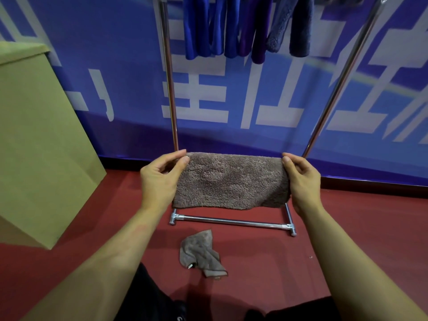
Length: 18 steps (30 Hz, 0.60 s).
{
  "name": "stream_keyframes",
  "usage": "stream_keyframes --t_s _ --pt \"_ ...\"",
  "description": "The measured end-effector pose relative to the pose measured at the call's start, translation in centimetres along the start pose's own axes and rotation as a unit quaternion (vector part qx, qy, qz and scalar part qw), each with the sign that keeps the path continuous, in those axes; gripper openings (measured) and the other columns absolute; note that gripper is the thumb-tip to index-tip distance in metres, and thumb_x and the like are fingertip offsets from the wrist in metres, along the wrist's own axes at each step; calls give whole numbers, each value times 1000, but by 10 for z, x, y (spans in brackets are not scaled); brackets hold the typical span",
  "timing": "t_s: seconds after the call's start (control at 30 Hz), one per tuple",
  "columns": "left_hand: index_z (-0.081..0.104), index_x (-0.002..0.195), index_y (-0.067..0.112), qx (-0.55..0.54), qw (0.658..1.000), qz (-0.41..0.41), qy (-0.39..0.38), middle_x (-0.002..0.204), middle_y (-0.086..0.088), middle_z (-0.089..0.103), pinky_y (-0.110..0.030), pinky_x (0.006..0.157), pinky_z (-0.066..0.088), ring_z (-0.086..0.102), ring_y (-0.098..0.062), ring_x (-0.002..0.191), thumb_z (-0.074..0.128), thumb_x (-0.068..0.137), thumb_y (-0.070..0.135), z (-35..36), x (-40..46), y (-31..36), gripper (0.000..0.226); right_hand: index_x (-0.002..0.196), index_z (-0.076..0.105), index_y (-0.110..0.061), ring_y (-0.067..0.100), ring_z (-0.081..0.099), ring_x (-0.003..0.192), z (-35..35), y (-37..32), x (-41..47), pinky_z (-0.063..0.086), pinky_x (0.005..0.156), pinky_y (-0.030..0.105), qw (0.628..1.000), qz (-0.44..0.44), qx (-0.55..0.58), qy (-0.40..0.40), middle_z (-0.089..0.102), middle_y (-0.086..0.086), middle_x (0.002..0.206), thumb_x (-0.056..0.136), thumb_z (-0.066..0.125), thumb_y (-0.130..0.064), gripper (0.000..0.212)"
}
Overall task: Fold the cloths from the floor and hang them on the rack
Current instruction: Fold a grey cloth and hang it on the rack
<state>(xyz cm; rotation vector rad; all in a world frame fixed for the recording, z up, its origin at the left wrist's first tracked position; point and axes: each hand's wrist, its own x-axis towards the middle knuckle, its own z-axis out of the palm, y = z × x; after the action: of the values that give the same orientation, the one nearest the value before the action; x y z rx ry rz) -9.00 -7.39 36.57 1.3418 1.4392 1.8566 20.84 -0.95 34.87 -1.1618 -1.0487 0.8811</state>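
Note:
A brown fluffy cloth [231, 181], folded over along its top edge, hangs stretched in the air between my hands. My left hand [162, 177] pinches its upper left corner and my right hand [301, 179] pinches its upper right corner. Behind it stands the metal rack [170, 89], whose two chrome poles rise to the top of the view. Several blue, purple and grey cloths [247, 26] hang from the rack's top. A second, crumpled brown-grey cloth [201, 253] lies on the red floor in front of the rack's base bar [231, 221].
A tall cardboard box [39, 140] stands at the left, close to the rack. A blue banner with white characters [231, 100] covers the wall behind. The red floor [266, 262] stretches to the right of the crumpled cloth. My dark-trousered knees show at the bottom edge.

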Motion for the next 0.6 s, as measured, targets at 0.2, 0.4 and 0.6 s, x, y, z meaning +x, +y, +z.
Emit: stream_keyframes --t_s 0.2,0.4,0.6 --pt "68 121 29 26 996 -42 -76 101 18 75 -28 88 57 71 -6 93 73 88 10 -6 3 -6 38 125 67 -16 13 70 91 0 -1 -3 59 84 25 993 61 34 -94 73 7 105 88 73 -1 41" --pt "50 139 43 52 982 -70 -169 139 8 59 -49 110 44 60 -13 125 72 87 23 -14 6 -18 60 137 57 -24 7 67 96 -3 0 -2 57 84 20 988 64 -28 -135 67 1 119 85 73 5 62" --pt "41 147 32 42 979 -96 -173 139 8 52 -38 112 43 59 3 120 69 90 1 -12 6 -26 71 142 51 -26 9 64 101 -4 4 -3 54 92 31 981 42 -139 -130 60 -1 121 81 80 0 73"
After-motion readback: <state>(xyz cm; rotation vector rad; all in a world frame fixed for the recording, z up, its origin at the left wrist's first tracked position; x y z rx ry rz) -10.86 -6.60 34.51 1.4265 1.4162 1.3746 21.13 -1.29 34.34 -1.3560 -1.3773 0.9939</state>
